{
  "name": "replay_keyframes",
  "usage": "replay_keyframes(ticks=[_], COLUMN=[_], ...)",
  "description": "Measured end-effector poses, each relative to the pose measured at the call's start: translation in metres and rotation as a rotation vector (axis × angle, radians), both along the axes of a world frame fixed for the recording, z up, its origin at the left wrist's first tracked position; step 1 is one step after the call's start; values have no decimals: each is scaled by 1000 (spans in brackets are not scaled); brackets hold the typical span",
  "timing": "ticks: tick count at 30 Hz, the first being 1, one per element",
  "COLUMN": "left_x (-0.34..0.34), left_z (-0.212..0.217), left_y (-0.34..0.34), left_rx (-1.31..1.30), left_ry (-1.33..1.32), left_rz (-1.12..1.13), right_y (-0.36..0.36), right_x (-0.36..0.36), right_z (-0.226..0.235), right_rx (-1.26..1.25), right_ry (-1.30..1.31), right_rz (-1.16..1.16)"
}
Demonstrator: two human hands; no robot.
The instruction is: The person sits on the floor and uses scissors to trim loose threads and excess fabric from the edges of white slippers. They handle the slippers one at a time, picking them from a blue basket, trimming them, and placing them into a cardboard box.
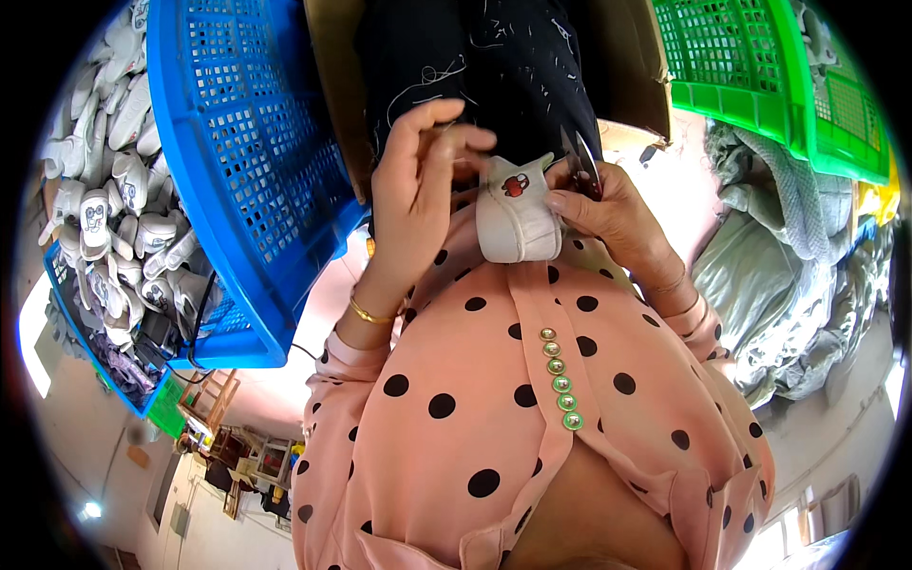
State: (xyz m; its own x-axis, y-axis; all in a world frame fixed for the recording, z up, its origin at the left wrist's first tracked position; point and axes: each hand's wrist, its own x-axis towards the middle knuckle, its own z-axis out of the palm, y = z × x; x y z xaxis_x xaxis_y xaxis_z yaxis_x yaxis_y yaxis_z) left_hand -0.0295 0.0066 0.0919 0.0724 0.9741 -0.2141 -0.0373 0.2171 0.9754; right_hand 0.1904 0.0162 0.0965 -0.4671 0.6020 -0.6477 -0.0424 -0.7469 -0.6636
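Note:
A small white shoe upper (518,228) with a red printed motif is in front of my chest, its rounded end toward me. My right hand (622,214) is closed at its right side, the thumb pressing on the white edge. The same hand holds a pair of scissors (581,161), blades pointing away from me and slightly apart; their handles are mostly hidden by the fingers. My left hand (413,185) is raised at the upper's left side with fingers bent but apart. Its fingertips are smeared by motion, and some lower fingers are partly hidden behind the upper.
Dark trousers (475,76) strewn with thread ends cover my legs, with a cardboard box (622,57) around them. A blue plastic crate (256,142) stands left, beside piled white shoe uppers (100,214). At right are a green crate (736,71) and pale cloth sacks (760,275).

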Motion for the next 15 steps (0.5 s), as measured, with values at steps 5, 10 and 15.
replay_keyframes(ticks=[5,10,15], left_x=[0,4,-12], left_z=[0,2,0], left_y=[12,12,-1], left_rx=[-117,-177,7], left_ry=[-37,120,48], left_rz=[-260,-344,-193], right_y=[0,-4,2], right_x=[-3,-7,-6], right_z=[6,2,-2], right_rx=[63,149,-97], right_ry=[-70,-101,-98], right_rz=[110,91,-261])
